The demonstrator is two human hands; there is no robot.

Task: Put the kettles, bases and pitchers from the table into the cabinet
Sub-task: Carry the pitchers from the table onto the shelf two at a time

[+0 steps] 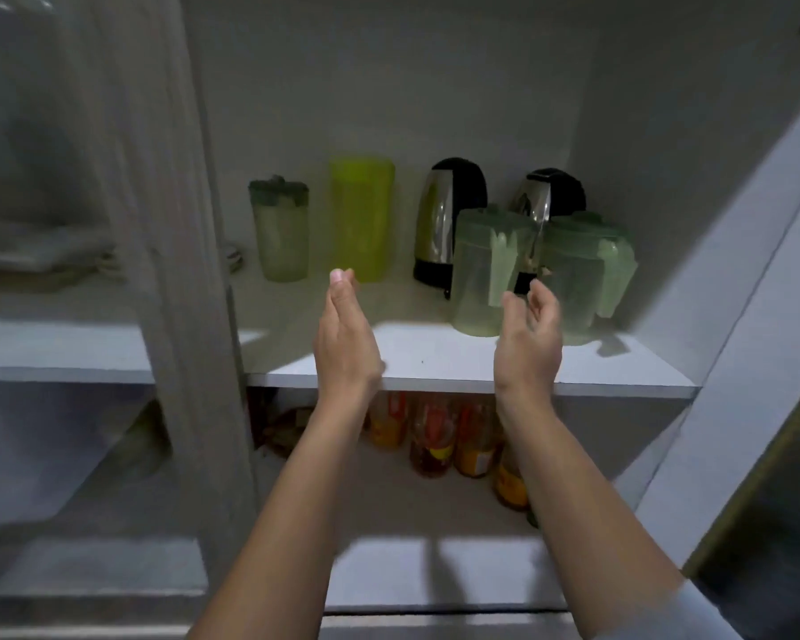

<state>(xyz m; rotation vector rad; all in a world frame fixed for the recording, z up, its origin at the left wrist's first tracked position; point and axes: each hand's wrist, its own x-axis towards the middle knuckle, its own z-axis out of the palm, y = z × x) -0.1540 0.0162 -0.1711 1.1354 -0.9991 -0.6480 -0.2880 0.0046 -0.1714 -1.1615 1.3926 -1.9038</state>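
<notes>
On the white cabinet shelf (435,358) stand two steel kettles with black handles (439,224) (534,200) at the back. In front of them are two pale green pitchers (481,274) (583,274). Further left stand a yellow-green pitcher (361,214) and a clear pitcher with a green lid (280,233). My left hand (342,334) hovers over the shelf's front with straight fingers, holding nothing. Just in front of the nearer green pitcher, my right hand (529,334) is raised with loosely curled fingers, and it is empty too.
The open cabinet door (730,362) slants along the right side. A frosted panel (172,224) borders the compartment on the left, with folded cloth behind it. Several bottles and jars (435,436) fill the shelf below.
</notes>
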